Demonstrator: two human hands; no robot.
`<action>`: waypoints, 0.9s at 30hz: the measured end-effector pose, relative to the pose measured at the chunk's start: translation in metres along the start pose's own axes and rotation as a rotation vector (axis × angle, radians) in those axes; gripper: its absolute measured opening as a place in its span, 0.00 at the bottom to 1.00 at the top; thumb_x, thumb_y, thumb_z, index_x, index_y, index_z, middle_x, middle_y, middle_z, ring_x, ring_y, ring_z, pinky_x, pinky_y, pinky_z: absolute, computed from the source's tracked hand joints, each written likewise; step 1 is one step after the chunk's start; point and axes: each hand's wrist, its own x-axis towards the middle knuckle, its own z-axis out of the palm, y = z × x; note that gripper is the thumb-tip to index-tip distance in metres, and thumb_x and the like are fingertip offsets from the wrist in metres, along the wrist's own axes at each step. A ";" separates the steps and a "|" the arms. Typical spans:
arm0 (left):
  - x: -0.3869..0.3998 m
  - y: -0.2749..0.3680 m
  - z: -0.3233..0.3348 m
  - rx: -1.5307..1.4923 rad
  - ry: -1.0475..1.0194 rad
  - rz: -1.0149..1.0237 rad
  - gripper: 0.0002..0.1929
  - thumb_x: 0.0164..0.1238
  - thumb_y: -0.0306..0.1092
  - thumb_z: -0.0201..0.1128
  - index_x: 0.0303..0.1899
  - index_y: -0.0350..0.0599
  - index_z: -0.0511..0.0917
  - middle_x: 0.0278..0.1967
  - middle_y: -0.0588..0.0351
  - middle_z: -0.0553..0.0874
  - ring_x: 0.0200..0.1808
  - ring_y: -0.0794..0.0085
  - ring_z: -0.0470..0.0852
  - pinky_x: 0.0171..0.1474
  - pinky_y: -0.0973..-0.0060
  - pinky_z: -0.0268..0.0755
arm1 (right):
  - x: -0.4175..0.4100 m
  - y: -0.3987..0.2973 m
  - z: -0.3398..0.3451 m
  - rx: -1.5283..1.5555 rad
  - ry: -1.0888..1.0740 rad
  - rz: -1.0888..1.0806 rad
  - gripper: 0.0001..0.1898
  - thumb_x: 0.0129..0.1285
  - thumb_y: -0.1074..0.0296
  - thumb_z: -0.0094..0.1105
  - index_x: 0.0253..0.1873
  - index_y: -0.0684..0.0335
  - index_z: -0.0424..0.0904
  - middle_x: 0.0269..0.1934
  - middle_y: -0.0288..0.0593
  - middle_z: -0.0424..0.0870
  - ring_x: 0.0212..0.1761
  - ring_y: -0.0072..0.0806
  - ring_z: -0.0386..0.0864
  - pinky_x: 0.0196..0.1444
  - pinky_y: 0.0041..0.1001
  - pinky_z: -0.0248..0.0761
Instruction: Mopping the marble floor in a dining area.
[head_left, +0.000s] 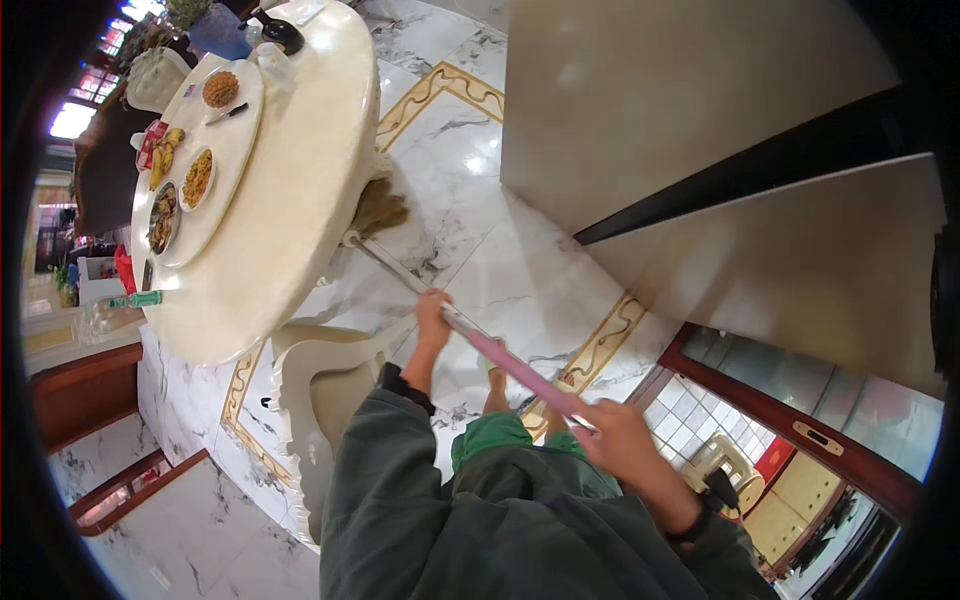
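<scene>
A long broom or mop handle with a pink grip (521, 369) runs diagonally across the view. My left hand (433, 319) is closed around its pale shaft, near the middle of the picture. Around the end of the pink grip, close to my body, is my right hand (619, 439). At the far end of the shaft, a brownish, blurred head (381, 208) lies on the marble floor (457, 202) beside the table's base, partly hidden by the tabletop.
An oval cream table (300, 202) at the left bears dishes, bananas (163, 156), a knife and a green bottle (136, 299). A cream chair (330, 382) stands beside my left arm. Large grey panels (675, 97) rise at the right, near a wood-framed sliding door (795, 427).
</scene>
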 end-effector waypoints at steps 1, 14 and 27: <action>-0.006 -0.001 -0.014 0.068 -0.055 -0.074 0.18 0.42 0.23 0.72 0.38 0.46 0.75 0.40 0.47 0.79 0.45 0.49 0.76 0.44 0.59 0.71 | 0.003 -0.008 0.007 -0.104 -0.041 -0.010 0.23 0.58 0.70 0.64 0.61 0.59 0.76 0.31 0.45 0.80 0.31 0.46 0.82 0.37 0.41 0.77; -0.052 0.177 0.109 -0.132 -0.145 -0.108 0.13 0.52 0.28 0.74 0.35 0.47 0.77 0.40 0.49 0.78 0.43 0.53 0.75 0.56 0.64 0.72 | -0.137 0.085 -0.105 -0.321 0.135 -0.050 0.23 0.54 0.76 0.62 0.56 0.49 0.85 0.23 0.39 0.73 0.24 0.38 0.76 0.27 0.35 0.71; -0.092 0.390 0.156 -0.381 -0.285 -0.149 0.12 0.51 0.37 0.73 0.29 0.44 0.76 0.32 0.49 0.78 0.44 0.51 0.74 0.45 0.58 0.68 | -0.282 0.038 -0.200 -0.582 0.497 -0.060 0.07 0.46 0.80 0.69 0.32 0.65 0.83 0.29 0.45 0.85 0.29 0.38 0.81 0.34 0.33 0.67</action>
